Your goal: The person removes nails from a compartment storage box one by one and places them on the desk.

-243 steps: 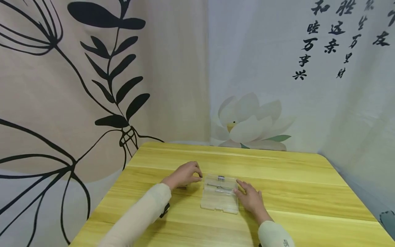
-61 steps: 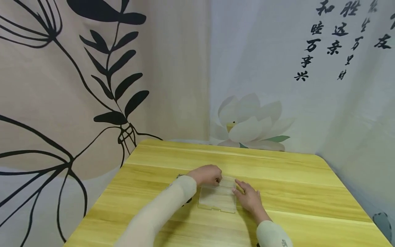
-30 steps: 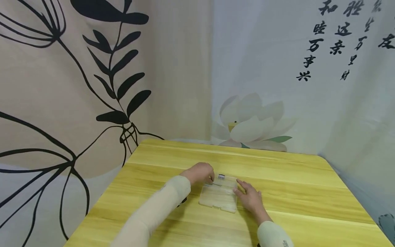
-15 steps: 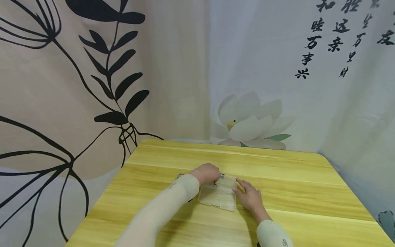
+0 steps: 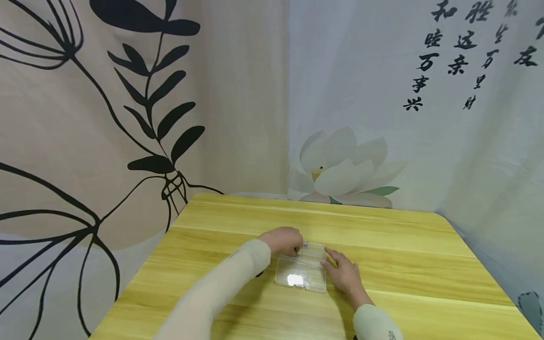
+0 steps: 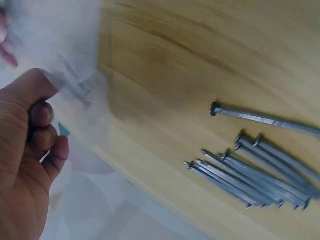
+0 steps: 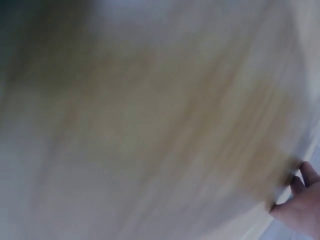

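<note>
A clear plastic box (image 5: 306,276) lies open on the table in the head view. My left hand (image 5: 284,240) is over its far left part, fingers curled. In the left wrist view, the left hand (image 6: 27,135) has its fingertips at a blurred nail (image 6: 75,75) over the box and seems to pinch it. My right hand (image 5: 345,274) rests its spread, fairly straight index finger and thumb against the box's right edge. The right wrist view is blurred, showing the right hand (image 7: 300,200) at its lower right.
Several loose steel nails (image 6: 255,180) lie side by side on the wooden table (image 5: 403,264), with a single nail (image 6: 265,119) apart from them. My left forearm hides them in the head view. A printed curtain (image 5: 246,118) hangs behind the table.
Eight seconds ago my left hand was left of the box. One second ago it held a nail at the box's left side; it has since moved slightly right. The right hand has stayed put.
</note>
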Available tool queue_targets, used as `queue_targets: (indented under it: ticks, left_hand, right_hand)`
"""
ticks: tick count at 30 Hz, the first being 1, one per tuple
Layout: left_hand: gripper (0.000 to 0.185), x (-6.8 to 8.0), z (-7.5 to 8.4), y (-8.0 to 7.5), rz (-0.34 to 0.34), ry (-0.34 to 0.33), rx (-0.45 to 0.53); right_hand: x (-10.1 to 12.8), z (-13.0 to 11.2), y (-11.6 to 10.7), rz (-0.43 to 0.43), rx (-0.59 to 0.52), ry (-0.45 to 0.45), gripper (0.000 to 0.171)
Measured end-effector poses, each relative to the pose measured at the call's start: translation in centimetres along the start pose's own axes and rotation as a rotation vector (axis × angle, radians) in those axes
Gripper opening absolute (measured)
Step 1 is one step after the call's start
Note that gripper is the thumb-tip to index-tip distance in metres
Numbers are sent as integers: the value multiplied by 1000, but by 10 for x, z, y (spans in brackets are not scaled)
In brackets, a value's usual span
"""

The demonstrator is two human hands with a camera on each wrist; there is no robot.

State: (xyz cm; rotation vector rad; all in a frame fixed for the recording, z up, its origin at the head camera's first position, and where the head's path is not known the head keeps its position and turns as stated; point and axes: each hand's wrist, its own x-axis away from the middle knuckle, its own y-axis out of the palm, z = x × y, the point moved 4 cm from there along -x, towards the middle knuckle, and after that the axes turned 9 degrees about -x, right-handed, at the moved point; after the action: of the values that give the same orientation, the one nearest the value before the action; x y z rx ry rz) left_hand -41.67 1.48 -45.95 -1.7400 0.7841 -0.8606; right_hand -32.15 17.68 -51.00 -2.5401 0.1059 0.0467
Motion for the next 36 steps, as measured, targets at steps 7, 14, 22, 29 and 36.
queue_targets:
  ticks: [7,14,22,29,36]
  left_hand:
    - [12,18,-29,-6,158,-22,349]
    - [15,79,-65,10,111,-120,431]
    - [31,119,-81,45,13,-197,416]
    - [11,79,-59,22,133,-112,313]
    - [12,30,-24,6,110,-32,85]
  right_hand:
    - [0,0,1,4,4,-1,48]
    - [-1,-1,-1,0,2,30,49]
    - [-4,1,-6,9,10,47,49]
    - [-3,3,-3,16,-5,46,48]
    - [-1,1,1,5,-38,49,49]
